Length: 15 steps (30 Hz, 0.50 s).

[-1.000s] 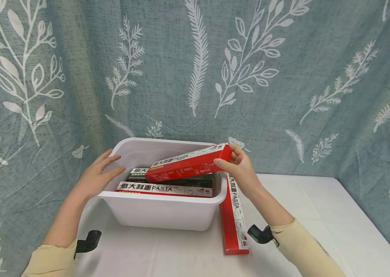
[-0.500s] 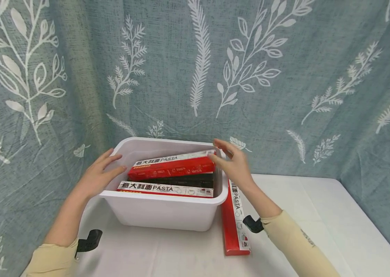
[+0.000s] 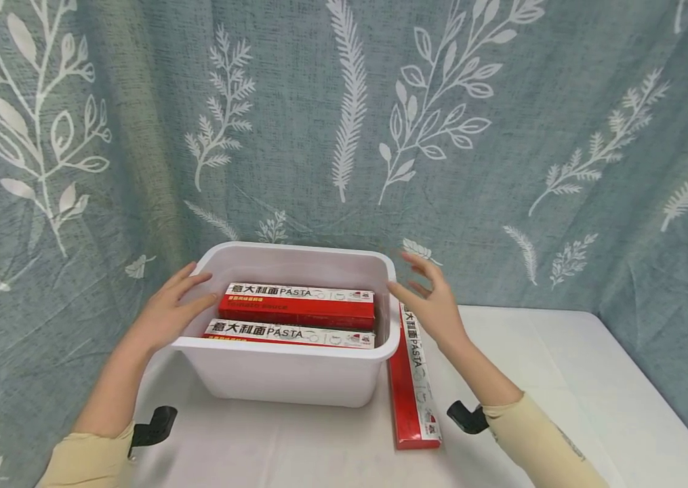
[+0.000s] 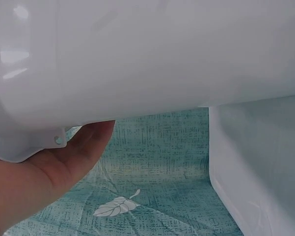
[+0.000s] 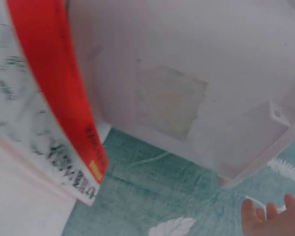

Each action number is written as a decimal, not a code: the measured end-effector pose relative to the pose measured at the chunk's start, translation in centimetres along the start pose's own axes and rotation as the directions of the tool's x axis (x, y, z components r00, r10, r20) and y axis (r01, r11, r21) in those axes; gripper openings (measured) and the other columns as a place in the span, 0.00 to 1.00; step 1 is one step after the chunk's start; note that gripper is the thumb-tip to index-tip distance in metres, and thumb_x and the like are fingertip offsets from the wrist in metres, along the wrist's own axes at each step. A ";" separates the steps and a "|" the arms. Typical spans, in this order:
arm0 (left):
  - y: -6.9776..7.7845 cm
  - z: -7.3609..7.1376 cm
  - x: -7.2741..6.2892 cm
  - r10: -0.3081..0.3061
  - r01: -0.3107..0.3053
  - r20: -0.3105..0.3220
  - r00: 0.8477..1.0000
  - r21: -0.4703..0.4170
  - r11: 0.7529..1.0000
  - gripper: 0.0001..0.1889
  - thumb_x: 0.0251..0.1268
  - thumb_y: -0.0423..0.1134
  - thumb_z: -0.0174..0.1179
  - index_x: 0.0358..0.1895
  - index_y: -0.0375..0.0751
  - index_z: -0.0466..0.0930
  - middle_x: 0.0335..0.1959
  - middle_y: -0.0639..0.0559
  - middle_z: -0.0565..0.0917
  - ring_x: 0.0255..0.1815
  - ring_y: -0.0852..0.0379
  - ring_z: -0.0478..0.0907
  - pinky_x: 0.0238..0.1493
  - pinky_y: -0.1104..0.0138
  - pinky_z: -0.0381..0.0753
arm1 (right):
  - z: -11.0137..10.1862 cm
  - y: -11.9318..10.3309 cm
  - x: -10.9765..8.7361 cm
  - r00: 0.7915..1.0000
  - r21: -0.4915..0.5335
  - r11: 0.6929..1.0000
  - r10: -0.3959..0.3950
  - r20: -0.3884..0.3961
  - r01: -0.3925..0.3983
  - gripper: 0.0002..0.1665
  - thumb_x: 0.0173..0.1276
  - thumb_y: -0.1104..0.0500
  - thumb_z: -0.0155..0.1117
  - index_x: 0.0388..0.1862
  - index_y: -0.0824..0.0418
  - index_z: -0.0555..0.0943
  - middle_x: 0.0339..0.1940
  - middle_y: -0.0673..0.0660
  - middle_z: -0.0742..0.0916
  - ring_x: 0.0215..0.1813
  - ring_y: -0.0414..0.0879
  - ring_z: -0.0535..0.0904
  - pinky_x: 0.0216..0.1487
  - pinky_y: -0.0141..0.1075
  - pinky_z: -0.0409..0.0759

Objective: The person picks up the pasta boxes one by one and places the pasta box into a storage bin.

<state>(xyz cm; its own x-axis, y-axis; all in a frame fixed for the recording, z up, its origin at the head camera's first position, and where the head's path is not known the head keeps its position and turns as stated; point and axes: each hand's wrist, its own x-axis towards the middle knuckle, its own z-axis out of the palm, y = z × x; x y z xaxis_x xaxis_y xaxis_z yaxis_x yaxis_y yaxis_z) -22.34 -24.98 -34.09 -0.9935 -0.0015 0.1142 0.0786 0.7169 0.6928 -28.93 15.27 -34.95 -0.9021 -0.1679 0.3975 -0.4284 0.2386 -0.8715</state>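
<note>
A white plastic bin [image 3: 285, 369] stands on the table. Inside, a red-and-white pasta box [image 3: 297, 306] lies lengthwise behind another pasta box [image 3: 289, 333], roughly parallel to it. My left hand [image 3: 168, 313] rests at the bin's left rim with its fingers spread; the left wrist view shows the hand [image 4: 54, 167] just under the rim from outside. My right hand [image 3: 435, 305] is beside the right rim, fingers loosely bent, holding nothing. In the right wrist view its fingertips [image 5: 267, 216] appear below the bin's rim, apart from the boxes.
A third red-and-white pasta box [image 3: 415, 386] lies on the white tabletop [image 3: 520, 379] along the bin's right side, under my right forearm. A green curtain [image 3: 295, 135] with white leaf patterns hangs close behind the bin.
The tilted red pasta box has left my right hand, dropped into the bin and levelled out, covering the black box. My right hand has drawn back rightward past the rim; the left stays.
</note>
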 end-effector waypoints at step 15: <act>-0.3 0.3 -0.1 0.026 -0.026 -0.004 1.000 -0.002 1.000 0.36 0.74 0.53 0.50 0.75 0.31 0.55 0.79 0.36 0.40 0.75 0.27 0.37 0.61 0.27 0.46 | -2.6 2.6 -4.1 0.993 0.009 0.993 0.120 0.006 -0.120 0.46 0.63 0.53 0.71 0.76 0.54 0.60 0.74 0.54 0.64 0.72 0.52 0.60 0.67 0.50 0.68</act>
<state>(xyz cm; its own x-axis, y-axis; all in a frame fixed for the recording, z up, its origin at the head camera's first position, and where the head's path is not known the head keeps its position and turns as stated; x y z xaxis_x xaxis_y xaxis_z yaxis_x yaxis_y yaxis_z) -22.30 -25.02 -34.55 -0.9908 0.0145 0.1347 0.1044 0.7153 0.6910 -26.45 19.10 -38.08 -0.9466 -0.1441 0.2884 -0.3167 0.2483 -0.9154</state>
